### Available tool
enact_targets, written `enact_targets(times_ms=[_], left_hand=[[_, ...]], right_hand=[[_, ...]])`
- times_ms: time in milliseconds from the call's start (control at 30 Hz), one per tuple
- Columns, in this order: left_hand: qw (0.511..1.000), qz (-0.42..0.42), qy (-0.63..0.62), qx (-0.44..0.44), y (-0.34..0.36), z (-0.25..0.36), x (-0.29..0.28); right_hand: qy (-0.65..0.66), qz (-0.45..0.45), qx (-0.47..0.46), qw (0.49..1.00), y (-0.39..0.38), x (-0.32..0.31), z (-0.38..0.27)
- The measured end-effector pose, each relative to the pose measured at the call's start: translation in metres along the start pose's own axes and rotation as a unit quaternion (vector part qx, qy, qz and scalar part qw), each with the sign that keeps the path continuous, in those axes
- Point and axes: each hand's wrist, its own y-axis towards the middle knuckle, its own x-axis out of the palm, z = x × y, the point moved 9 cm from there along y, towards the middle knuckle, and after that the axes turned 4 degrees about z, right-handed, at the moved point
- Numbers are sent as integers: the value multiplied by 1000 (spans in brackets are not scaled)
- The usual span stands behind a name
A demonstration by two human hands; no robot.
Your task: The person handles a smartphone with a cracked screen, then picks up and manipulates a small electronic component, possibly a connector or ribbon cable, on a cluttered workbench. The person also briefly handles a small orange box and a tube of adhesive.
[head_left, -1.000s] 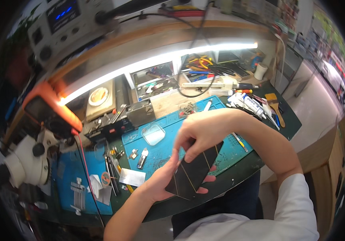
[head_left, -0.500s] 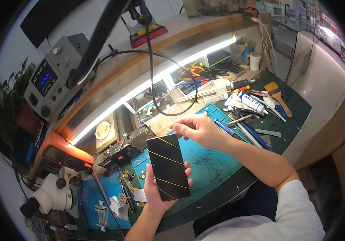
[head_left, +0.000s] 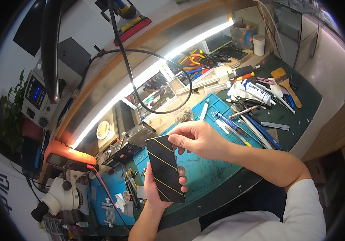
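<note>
My left hand (head_left: pixel 153 188) grips a black phone (head_left: pixel 162 170) upright from below, thumb along its left edge and fingertips showing past its right edge. Several thin yellow bands (head_left: pixel 160 153) cross the dark face diagonally. My right hand (head_left: pixel 192 140) is at the phone's top right corner with thumb and index finger pinched; whether they grip the edge or a band I cannot tell. Behind both hands lies a worn blue work mat (head_left: pixel 204 168), with pens and tools (head_left: pixel 240 128) lying on its right part.
A white microscope (head_left: pixel 62 195) and orange multimeter (head_left: pixel 68 154) stand left, below a power unit (head_left: pixel 36 94). A black cable (head_left: pixel 152 110) loops overhead. A white glue tube (head_left: pixel 256 90), brush (head_left: pixel 284 82) and tool-filled shelves (head_left: pixel 148 86) lie behind.
A second ago the phone was tilted sideways under my right hand; it then turned upright. Since half a second ago my right hand has moved from above the phone onto its top right corner.
</note>
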Motion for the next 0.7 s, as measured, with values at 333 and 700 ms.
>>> enact_targets(times_ms=[333, 700], left_hand=[[999, -8, 29, 32, 2, 1, 10], [993, -81, 65, 61, 2, 6, 6]], right_hand=[[7, 2, 3, 1000, 0, -1, 1], [9, 11, 24, 1000, -1, -1, 2]])
